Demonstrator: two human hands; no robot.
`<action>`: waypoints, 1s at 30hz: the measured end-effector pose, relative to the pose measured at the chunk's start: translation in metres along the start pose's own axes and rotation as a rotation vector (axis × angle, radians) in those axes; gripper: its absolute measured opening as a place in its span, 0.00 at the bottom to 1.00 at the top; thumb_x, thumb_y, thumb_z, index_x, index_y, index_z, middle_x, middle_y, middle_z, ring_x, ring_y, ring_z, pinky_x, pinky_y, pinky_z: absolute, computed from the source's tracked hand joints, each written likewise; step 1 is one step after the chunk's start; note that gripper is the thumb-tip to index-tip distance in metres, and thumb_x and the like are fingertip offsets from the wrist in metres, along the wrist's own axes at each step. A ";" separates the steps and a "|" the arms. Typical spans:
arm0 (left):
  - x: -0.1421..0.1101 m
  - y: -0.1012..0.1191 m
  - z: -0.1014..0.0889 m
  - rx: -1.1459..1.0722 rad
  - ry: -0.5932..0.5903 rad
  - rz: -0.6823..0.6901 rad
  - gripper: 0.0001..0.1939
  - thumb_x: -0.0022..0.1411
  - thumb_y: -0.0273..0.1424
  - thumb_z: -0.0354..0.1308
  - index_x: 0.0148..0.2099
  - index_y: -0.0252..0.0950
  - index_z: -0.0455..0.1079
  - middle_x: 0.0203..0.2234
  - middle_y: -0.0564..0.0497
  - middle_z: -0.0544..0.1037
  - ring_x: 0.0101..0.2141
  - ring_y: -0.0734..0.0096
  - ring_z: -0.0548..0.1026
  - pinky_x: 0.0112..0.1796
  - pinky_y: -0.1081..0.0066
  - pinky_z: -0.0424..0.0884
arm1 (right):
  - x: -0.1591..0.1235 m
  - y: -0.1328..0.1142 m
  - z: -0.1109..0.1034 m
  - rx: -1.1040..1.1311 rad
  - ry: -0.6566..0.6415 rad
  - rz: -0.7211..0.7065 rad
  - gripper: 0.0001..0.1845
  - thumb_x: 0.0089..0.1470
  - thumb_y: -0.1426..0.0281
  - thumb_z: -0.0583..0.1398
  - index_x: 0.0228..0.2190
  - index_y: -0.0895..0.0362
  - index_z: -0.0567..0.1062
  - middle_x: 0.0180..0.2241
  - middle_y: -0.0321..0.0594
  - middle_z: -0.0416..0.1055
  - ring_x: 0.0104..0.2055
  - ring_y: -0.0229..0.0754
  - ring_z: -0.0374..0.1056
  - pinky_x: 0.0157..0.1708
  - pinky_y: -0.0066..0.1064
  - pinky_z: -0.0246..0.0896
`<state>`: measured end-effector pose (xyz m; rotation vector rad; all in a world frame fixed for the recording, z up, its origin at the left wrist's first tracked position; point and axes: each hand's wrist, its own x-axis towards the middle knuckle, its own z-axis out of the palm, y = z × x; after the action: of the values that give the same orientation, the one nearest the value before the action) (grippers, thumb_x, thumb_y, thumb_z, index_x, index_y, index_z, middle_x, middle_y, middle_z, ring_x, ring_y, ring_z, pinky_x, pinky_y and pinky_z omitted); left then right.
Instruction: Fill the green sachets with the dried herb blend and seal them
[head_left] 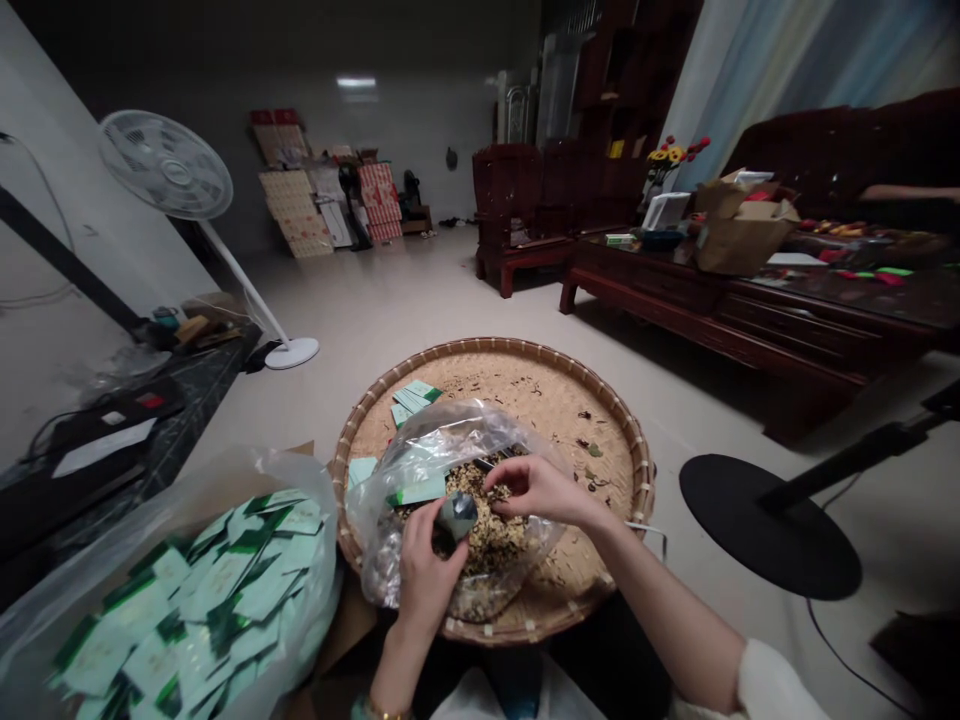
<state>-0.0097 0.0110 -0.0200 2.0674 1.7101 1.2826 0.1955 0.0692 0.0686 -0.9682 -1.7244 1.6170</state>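
Note:
My left hand [429, 560] grips a small pale green sachet [457, 515], its silvery mouth turned upward. To its right, my right hand [529, 490] has its thumb and fingers curled together over loose dried tea bits [495, 540], with some dark pieces at the fingertips. This tan and dark mix lies in a clear plastic bag [442, 430], opened out on a round woven bamboo tray [487, 350]. Another flat green sachet [421, 490] rests on the mix near my left hand. More flat sachets [412, 398] lie at the tray's left side.
At the left, a large plastic bag [315, 480] holds many green packets [217, 590]. A black round stand base [769, 525] is on the floor at right. Beyond are a white fan [176, 175], a dark wooden table [675, 290] and a person's arm [911, 192].

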 end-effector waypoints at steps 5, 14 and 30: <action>0.002 0.004 0.002 -0.042 -0.025 0.011 0.24 0.51 0.25 0.59 0.52 0.37 0.64 0.43 0.44 0.72 0.44 0.57 0.71 0.42 0.58 0.71 | 0.003 -0.018 -0.003 -0.250 -0.203 -0.056 0.14 0.41 0.76 0.62 0.34 0.59 0.77 0.26 0.33 0.71 0.25 0.31 0.62 0.24 0.22 0.57; -0.002 0.004 0.004 -0.090 -0.071 -0.003 0.24 0.50 0.23 0.58 0.51 0.38 0.65 0.44 0.44 0.71 0.46 0.56 0.70 0.44 0.55 0.70 | 0.010 -0.029 0.010 -0.773 -0.126 -0.136 0.18 0.38 0.82 0.61 0.34 0.56 0.79 0.29 0.35 0.74 0.30 0.37 0.67 0.30 0.24 0.57; -0.002 0.007 0.007 -0.103 -0.041 -0.081 0.23 0.51 0.25 0.58 0.51 0.36 0.64 0.43 0.44 0.71 0.44 0.57 0.70 0.42 0.58 0.71 | 0.002 -0.017 0.040 -0.799 0.136 -0.254 0.23 0.43 0.85 0.59 0.42 0.57 0.73 0.40 0.43 0.69 0.43 0.43 0.68 0.42 0.31 0.62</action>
<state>0.0002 0.0101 -0.0213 1.9339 1.6562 1.2664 0.1595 0.0477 0.0812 -1.1031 -2.3241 0.6631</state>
